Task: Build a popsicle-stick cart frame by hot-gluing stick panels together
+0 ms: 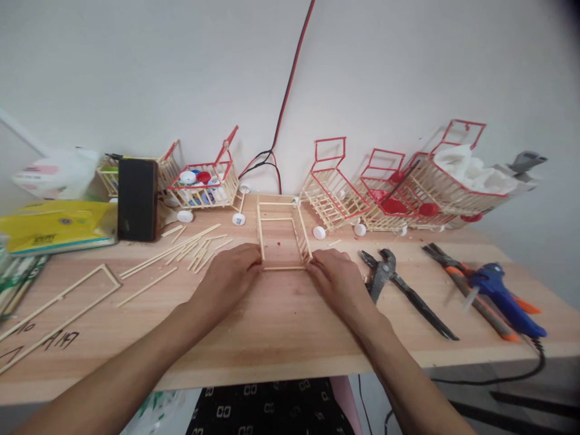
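A small box-shaped frame of thin wooden sticks [284,268] stands on the wooden table in front of me, with upright slats along its right side. My left hand [235,266] closes its fingers on the frame's near left corner. At the near right corner, my right hand [338,272] pinches the frame in the same way. The fingertips of both hands are partly hidden. Left of my left hand lie several loose wooden sticks [199,249]. Just right of my right hand is a pair of black-handled pliers [385,272].
Finished stick carts with red trim, such as one with bottle caps [203,184] and one bare [333,193], line the wall. A phone [137,199] leans beside a yellow pack [58,226]. Orange-handled pliers [475,296] and a blue glue gun [507,299] lie right, its cord over the edge.
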`<action>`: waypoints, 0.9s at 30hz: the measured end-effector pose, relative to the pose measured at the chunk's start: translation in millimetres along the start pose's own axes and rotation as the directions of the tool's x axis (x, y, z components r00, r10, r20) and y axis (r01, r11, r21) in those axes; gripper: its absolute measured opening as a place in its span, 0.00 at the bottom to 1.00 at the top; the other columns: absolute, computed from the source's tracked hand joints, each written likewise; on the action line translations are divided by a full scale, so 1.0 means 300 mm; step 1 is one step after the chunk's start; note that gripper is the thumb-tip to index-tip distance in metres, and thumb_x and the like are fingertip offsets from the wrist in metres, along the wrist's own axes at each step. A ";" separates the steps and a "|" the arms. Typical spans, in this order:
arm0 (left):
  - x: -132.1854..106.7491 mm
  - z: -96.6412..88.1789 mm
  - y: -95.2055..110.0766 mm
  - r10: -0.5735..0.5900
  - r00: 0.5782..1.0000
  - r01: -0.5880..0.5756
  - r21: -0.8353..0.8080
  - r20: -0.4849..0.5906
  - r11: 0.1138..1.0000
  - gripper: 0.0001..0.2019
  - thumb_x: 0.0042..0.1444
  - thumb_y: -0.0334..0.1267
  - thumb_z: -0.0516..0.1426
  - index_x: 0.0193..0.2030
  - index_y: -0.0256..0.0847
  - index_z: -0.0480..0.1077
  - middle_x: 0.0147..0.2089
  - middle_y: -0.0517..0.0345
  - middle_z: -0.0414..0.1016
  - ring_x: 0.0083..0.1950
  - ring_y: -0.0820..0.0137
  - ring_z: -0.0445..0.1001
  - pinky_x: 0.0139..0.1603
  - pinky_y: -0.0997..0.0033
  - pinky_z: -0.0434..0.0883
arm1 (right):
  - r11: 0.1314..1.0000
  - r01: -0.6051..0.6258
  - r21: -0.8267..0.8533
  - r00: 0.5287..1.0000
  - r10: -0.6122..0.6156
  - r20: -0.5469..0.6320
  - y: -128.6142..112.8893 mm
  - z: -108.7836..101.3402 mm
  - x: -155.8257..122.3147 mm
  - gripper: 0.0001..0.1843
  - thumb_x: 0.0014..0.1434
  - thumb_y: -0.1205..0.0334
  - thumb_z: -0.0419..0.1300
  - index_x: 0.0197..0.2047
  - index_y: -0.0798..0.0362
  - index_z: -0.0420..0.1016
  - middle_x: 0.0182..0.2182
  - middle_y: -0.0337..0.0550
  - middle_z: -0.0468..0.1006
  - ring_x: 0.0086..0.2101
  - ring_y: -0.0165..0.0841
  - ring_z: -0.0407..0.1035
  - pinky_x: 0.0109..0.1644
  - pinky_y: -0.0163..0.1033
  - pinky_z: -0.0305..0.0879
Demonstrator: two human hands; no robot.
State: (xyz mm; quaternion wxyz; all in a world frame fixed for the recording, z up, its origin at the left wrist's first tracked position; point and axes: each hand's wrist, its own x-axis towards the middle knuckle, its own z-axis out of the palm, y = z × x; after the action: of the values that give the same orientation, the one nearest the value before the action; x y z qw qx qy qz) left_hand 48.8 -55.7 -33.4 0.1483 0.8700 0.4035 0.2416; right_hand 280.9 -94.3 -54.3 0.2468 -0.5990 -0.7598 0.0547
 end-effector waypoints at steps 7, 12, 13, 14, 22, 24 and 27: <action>0.001 0.002 -0.002 -0.004 1.000 0.003 0.019 0.007 1.000 0.09 0.57 0.26 0.52 0.27 0.39 0.64 0.30 0.60 0.70 0.33 0.70 0.69 0.35 0.72 0.62 | 1.000 -0.004 0.001 1.000 0.004 -0.002 -0.008 -0.003 0.003 0.10 0.62 0.65 0.53 0.28 0.51 0.64 0.28 0.41 0.71 0.33 0.36 0.64 0.39 0.37 0.54; 0.000 -0.001 -0.001 -0.005 1.000 0.005 0.014 0.001 1.000 0.09 0.56 0.26 0.52 0.26 0.39 0.64 0.29 0.60 0.70 0.32 0.70 0.69 0.35 0.72 0.63 | 1.000 -0.002 0.007 1.000 0.002 -0.003 -0.004 -0.003 0.004 0.10 0.62 0.64 0.53 0.28 0.50 0.63 0.27 0.41 0.71 0.33 0.36 0.64 0.39 0.37 0.55; 0.000 -0.001 0.000 -0.006 1.000 0.006 0.012 0.001 1.000 0.09 0.56 0.26 0.52 0.26 0.39 0.64 0.30 0.60 0.70 0.32 0.70 0.69 0.35 0.72 0.63 | 1.000 -0.003 0.006 1.000 0.003 -0.003 -0.003 -0.002 0.004 0.10 0.62 0.64 0.53 0.28 0.50 0.63 0.27 0.41 0.71 0.33 0.36 0.64 0.39 0.37 0.55; 0.001 -0.001 0.000 -0.006 1.000 0.006 0.009 0.000 1.000 0.09 0.56 0.25 0.52 0.27 0.39 0.64 0.30 0.60 0.70 0.32 0.70 0.69 0.35 0.72 0.63 | 1.000 -0.004 0.003 1.000 0.004 -0.004 -0.003 -0.001 0.004 0.10 0.62 0.64 0.52 0.28 0.50 0.63 0.27 0.41 0.71 0.33 0.36 0.64 0.39 0.37 0.54; 0.003 -0.001 0.001 -0.010 1.000 0.009 0.021 0.010 1.000 0.09 0.57 0.26 0.53 0.27 0.39 0.64 0.30 0.60 0.70 0.33 0.70 0.70 0.35 0.72 0.62 | 1.000 -0.006 0.007 1.000 0.006 -0.002 -0.003 0.001 0.002 0.10 0.63 0.64 0.52 0.28 0.51 0.63 0.27 0.41 0.70 0.33 0.36 0.64 0.39 0.38 0.54; 0.002 -0.002 0.000 -0.005 1.000 0.005 0.021 0.008 1.000 0.09 0.57 0.25 0.53 0.27 0.39 0.64 0.30 0.60 0.70 0.33 0.70 0.70 0.35 0.72 0.62 | 1.000 -0.005 0.006 1.000 0.005 0.000 -0.003 -0.002 0.002 0.10 0.63 0.64 0.52 0.28 0.51 0.63 0.27 0.41 0.70 0.33 0.36 0.64 0.39 0.38 0.54; 0.001 -0.003 -0.001 -0.001 1.000 0.001 0.026 0.003 1.000 0.09 0.57 0.25 0.52 0.27 0.39 0.63 0.30 0.60 0.70 0.32 0.70 0.69 0.35 0.72 0.62 | 1.000 -0.008 0.005 1.000 0.008 -0.002 -0.004 -0.004 0.002 0.10 0.62 0.64 0.53 0.28 0.51 0.63 0.27 0.41 0.70 0.33 0.36 0.64 0.39 0.38 0.54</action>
State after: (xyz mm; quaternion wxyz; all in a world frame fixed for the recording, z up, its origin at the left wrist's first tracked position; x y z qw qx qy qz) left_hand 48.5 -55.3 -32.7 0.1377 0.8721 0.4067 0.2348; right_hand 280.1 -94.3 -52.7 0.2487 -0.6015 -0.7570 0.0571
